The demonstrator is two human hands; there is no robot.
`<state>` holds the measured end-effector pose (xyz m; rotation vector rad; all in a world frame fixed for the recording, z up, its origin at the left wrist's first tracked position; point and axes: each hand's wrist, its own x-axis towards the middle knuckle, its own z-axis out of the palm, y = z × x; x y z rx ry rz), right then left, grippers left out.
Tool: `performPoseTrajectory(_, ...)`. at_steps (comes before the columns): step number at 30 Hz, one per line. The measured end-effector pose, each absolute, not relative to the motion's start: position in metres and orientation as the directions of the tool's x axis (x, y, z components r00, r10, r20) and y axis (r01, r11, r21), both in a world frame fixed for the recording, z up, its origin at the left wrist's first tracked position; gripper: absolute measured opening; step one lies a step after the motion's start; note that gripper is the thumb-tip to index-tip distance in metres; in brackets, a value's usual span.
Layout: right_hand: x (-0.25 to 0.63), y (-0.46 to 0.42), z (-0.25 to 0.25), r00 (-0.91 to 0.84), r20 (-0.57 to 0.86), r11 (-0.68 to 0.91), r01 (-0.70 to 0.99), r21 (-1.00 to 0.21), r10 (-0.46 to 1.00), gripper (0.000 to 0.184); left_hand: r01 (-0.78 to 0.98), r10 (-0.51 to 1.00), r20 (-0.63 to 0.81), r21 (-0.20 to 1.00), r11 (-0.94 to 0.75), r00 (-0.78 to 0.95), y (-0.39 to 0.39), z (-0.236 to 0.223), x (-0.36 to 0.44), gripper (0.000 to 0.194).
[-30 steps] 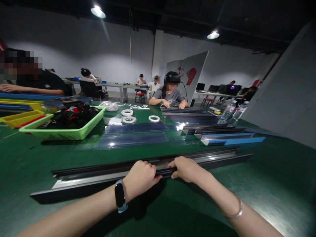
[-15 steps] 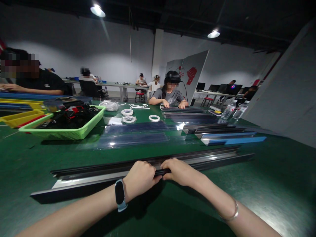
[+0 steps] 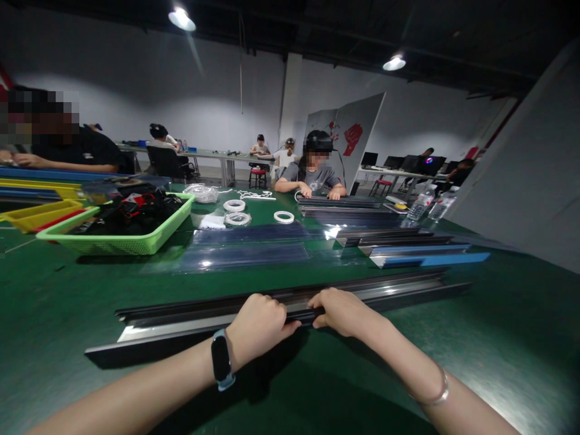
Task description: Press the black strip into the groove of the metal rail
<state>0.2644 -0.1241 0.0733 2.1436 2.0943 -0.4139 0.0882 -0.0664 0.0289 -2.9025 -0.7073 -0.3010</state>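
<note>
A long black and silver rail (image 3: 399, 290) lies across the green table (image 3: 498, 350) in front of me. My left hand (image 3: 258, 323), with a dark watch on its wrist, is curled over the rail's near edge around its middle. Just to the right of it, my right hand (image 3: 342, 311) grips the same rail, fingers wrapped over the top. A thin bracelet sits on the right wrist. The fingertips of both hands are hidden behind the rail.
A green basket (image 3: 131, 244) of dark parts stands at the left, yellow trays (image 3: 36, 214) beyond it. Clear plastic sleeves (image 3: 249, 254), tape rolls (image 3: 235, 206) and more rails (image 3: 408, 248) lie further back. A person (image 3: 315, 169) works opposite; another person's arm (image 3: 58, 160) rests at far left.
The rail has slid to the right along the table, its left end now further in. Both hands stay gripped near its middle.
</note>
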Motion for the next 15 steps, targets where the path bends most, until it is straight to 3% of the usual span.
performPoseTrajectory(8, 0.2641, -0.1262, 0.0732, 0.032, -0.276, -0.047, 0.998, -0.047, 0.961, 0.020, 0.467, 0.440, 0.204, -0.105, -0.878, 0.874, -0.0646, 0.0251, 0.0880, 0.046)
performPoseTrajectory(15, 0.2563, -0.1257, 0.0651, -0.116, -0.216, 0.085, 0.985, -0.148, 0.969, 0.024, 0.472, 0.449, 0.188, -0.104, -0.875, 0.874, -0.0651, 0.0268, 0.0870, 0.042)
